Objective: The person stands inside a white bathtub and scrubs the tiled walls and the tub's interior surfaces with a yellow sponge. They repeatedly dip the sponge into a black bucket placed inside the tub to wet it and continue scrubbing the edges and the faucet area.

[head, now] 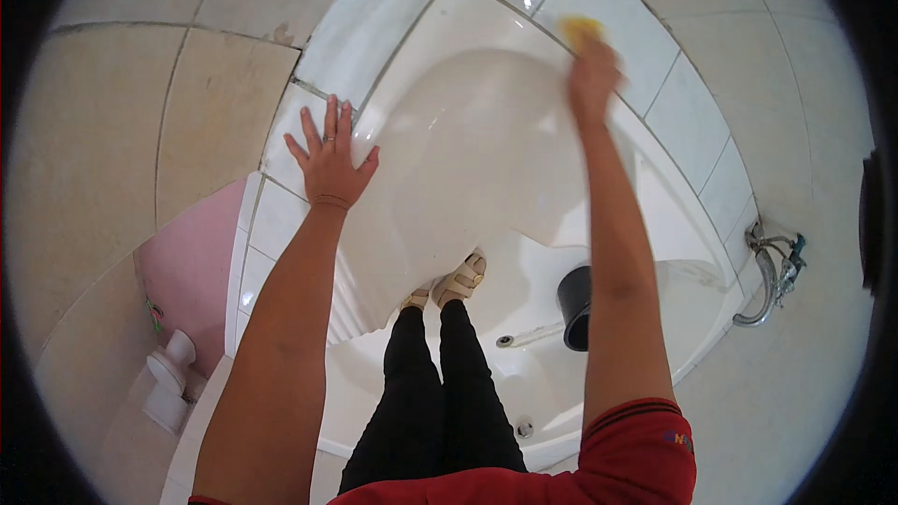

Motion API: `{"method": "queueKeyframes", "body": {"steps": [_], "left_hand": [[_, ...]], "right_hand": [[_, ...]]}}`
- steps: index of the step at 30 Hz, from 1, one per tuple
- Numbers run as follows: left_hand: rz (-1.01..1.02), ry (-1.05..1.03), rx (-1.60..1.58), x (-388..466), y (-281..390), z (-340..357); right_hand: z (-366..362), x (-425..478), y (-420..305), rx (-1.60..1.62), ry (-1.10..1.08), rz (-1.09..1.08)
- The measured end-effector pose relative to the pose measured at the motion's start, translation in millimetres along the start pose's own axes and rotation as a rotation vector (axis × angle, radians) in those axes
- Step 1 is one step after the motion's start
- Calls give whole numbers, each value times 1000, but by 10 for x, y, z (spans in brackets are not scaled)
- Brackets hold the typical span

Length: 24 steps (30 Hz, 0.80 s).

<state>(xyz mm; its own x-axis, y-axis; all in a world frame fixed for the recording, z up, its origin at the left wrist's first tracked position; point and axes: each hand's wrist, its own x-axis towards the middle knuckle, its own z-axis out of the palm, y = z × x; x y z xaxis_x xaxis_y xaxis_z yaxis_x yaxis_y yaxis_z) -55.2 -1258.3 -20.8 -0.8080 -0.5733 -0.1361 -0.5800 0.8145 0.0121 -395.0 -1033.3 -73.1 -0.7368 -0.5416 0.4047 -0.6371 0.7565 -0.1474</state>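
Note:
My right hand (595,84) grips a yellow sponge or cloth (581,29) over the white tiled ledge (617,10) behind the bathtub; hand and sponge are blurred. With fingers spread, my left hand (332,163) rests palm down on the tiled rim at the left, its thumb near the tub's edge. It holds nothing. Between both arms lies the cream bathtub (484,154), its surface glossy. My sandalled feet (459,279) stand inside it.
A black bucket (575,301) sits in the tub, partly behind my right forearm. A chrome mixer tap (775,270) juts from the right wall. Beyond the left rim are a pink floor (200,252) and a white toilet (168,368). Beige tiles (224,105) line the wall.

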Motion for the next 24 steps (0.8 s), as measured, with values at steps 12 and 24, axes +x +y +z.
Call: {"method": "queueKeyframes", "body": {"steps": [12, 24], "left_hand": [[9, -29, -10, -36, -82, 42], [9, -59, -39, 2, -50, -12]], "right_hand": [[590, 531, -1805, 83, 64, 74], [429, 1058, -2102, 97, 141, -40]]}}
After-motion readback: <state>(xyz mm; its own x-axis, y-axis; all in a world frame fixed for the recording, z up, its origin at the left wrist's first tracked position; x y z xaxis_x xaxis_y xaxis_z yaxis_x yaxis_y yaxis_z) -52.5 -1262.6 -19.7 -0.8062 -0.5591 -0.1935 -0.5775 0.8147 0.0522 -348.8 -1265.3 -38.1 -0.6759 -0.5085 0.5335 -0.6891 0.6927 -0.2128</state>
